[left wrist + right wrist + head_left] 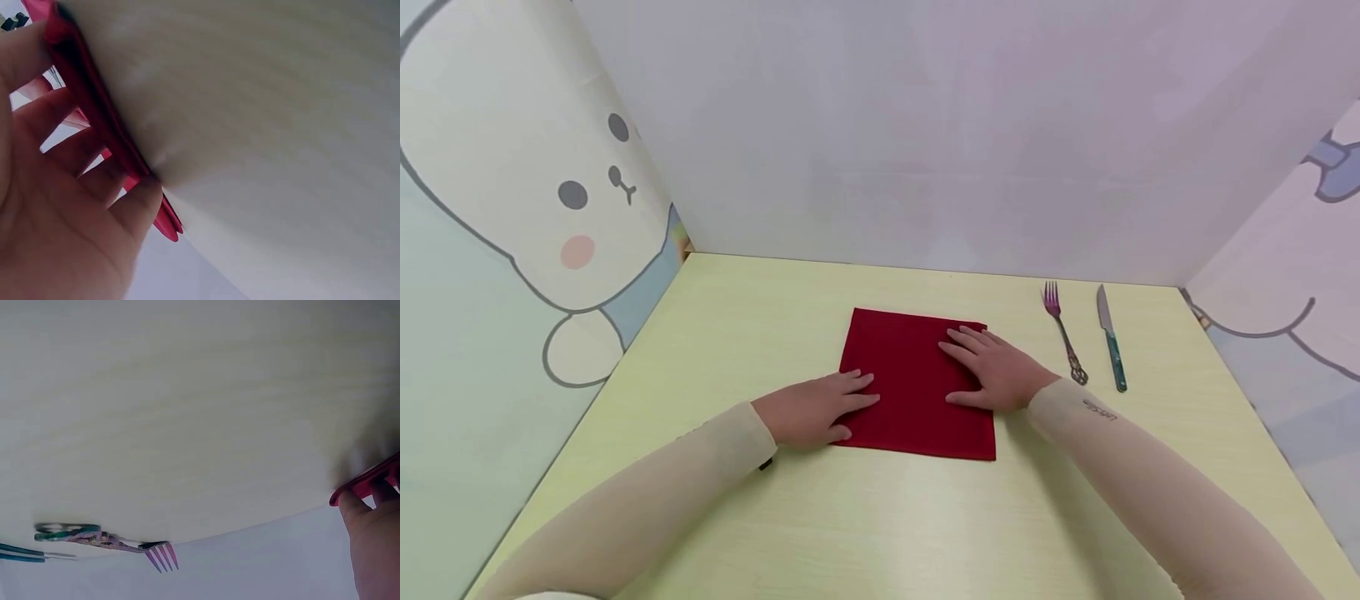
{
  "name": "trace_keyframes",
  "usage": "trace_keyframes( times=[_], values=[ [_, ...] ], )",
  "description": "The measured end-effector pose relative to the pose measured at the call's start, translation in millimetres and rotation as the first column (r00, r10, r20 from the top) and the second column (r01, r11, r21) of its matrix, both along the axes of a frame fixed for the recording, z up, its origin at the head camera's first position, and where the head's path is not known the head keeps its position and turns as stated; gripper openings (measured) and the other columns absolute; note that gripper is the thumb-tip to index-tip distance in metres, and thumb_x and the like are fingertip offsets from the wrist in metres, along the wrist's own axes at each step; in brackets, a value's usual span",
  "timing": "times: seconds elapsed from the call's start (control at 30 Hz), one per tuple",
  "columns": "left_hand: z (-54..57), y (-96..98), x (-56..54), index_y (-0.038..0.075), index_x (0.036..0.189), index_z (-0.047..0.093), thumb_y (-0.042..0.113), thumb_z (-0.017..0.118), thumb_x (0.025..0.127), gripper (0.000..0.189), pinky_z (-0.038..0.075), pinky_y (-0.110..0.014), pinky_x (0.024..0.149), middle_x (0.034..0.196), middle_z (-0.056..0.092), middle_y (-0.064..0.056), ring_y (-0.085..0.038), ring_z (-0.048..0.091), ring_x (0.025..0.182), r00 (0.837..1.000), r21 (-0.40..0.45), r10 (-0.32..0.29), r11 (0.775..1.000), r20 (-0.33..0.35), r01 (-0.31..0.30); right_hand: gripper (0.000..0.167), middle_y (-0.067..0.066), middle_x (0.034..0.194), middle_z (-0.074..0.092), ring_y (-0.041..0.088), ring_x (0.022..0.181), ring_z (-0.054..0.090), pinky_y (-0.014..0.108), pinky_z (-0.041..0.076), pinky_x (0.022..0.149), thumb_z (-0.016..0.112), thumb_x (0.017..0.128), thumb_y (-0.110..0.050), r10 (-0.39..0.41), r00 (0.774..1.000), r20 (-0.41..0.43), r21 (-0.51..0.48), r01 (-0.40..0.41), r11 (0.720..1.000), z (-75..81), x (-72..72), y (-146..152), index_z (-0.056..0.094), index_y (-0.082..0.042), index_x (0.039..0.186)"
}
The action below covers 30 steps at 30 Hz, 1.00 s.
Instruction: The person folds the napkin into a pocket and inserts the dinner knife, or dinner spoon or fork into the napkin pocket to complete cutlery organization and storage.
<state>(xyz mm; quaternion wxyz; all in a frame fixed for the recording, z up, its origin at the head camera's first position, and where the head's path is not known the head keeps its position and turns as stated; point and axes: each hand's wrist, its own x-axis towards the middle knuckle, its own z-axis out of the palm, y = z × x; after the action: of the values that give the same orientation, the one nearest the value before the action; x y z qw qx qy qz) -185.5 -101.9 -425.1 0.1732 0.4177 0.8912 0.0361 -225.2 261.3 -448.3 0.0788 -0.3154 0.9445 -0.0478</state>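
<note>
Pale sleeves (647, 497) are crossing the near tabletop (910, 533). Spread apart, the left hand (812, 408) and right hand (1000, 371) are resting, fingers extended, on opposite sides of a folded red cloth (917, 387) mid-table. A fork (1063, 334) and knife (1112, 346) are lying right of the right hand; a pale back wall (895, 133) is rising behind.

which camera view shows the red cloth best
The head view: nearly the whole red cloth shows flat on the table, covered only by the left hand and right hand. The left wrist view shows its layered edge side-on; the right wrist view, a small piece at the picture's edge.
</note>
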Motion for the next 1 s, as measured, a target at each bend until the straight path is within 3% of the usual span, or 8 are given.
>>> trace_keyframes(
  times=[0.1, 0.23, 0.47, 0.67, 0.83, 1.0],
  values=[
    [-0.3, -1.4, -3.1, 0.021, 0.158, 0.045, 0.036, 0.068, 0.100, 0.063, 0.035, -0.037, 0.118, 0.166, 0.033, -0.003, -0.024, 0.027, 0.153, 0.999, 0.032, 0.012, 0.999, -0.038, -0.011, 0.097, 0.008, 0.170, 0.022, 0.034, 0.155, 0.017, 0.055, 0.019, 0.123, 0.049, 0.091, -0.079, -0.015, 1.000, 0.019, -0.048, 0.015, 0.999, 3.5, 7.5, -0.7, 0.028, -0.021, 0.165],
    [1.6, -0.3, -14.1, 0.020, 0.155, 0.050, 0.037, 0.068, 0.100, 0.061, 0.037, -0.037, 0.116, 0.162, 0.040, -0.003, -0.024, 0.036, 0.148, 0.996, 0.058, 0.045, 0.997, -0.079, -0.041, 0.095, 0.005, 0.170, 0.021, 0.032, 0.156, 0.015, 0.053, 0.022, 0.123, 0.049, 0.091, -0.080, -0.025, 0.999, 0.040, -0.067, 0.028, 0.997, 11.1, 29.2, 0.5, 0.030, -0.022, 0.165],
    [6.7, 10.9, -57.3, 0.017, 0.157, 0.046, 0.039, 0.066, 0.101, 0.063, 0.035, -0.040, 0.118, 0.164, 0.035, -0.007, -0.028, 0.031, 0.151, 0.989, 0.026, 0.108, 0.994, -0.099, -0.106, 0.093, 0.009, 0.169, 0.024, 0.038, 0.155, 0.018, 0.055, 0.021, 0.123, 0.054, 0.092, -0.076, -0.025, 0.999, 0.041, -0.058, 0.027, 0.998, 21.7, 73.1, 10.7, 0.035, -0.019, 0.163],
    [7.9, 14.8, -90.2, 0.017, 0.160, 0.040, 0.042, 0.067, 0.100, 0.072, 0.031, -0.041, 0.120, 0.169, 0.025, -0.007, -0.028, 0.023, 0.155, 0.979, 0.005, 0.196, 0.981, -0.063, -0.196, 0.092, 0.011, 0.169, 0.025, 0.043, 0.152, 0.023, 0.057, 0.023, 0.121, 0.057, 0.091, -0.074, -0.040, 0.998, 0.052, -0.057, 0.043, 0.997, 22.0, 88.5, 12.6, 0.037, -0.018, 0.162],
    [5.4, 14.5, -100.1, 0.016, 0.162, 0.037, 0.046, 0.069, 0.097, 0.078, 0.030, -0.043, 0.121, 0.170, 0.022, -0.007, -0.029, 0.023, 0.155, 0.975, -0.038, 0.223, 0.974, -0.008, -0.223, 0.091, 0.012, 0.167, 0.028, 0.043, 0.151, 0.026, 0.057, 0.029, 0.119, 0.061, 0.092, -0.071, -0.032, 0.996, 0.079, -0.052, 0.036, 0.998, 18.8, 96.5, 7.9, 0.039, -0.017, 0.161],
    [1.2, 13.0, -100.2, 0.014, 0.161, 0.037, 0.045, 0.068, 0.099, 0.076, 0.028, -0.042, 0.122, 0.171, 0.020, -0.006, -0.028, 0.022, 0.155, 0.974, -0.042, 0.225, 0.974, 0.018, -0.224, 0.079, 0.015, 0.165, 0.032, 0.040, 0.152, 0.027, 0.056, 0.029, 0.119, 0.059, 0.098, -0.061, 0.016, 1.000, 0.022, -0.017, -0.016, 1.000, 13.1, 106.6, 7.6, 0.042, -0.013, 0.159]
  ],
)
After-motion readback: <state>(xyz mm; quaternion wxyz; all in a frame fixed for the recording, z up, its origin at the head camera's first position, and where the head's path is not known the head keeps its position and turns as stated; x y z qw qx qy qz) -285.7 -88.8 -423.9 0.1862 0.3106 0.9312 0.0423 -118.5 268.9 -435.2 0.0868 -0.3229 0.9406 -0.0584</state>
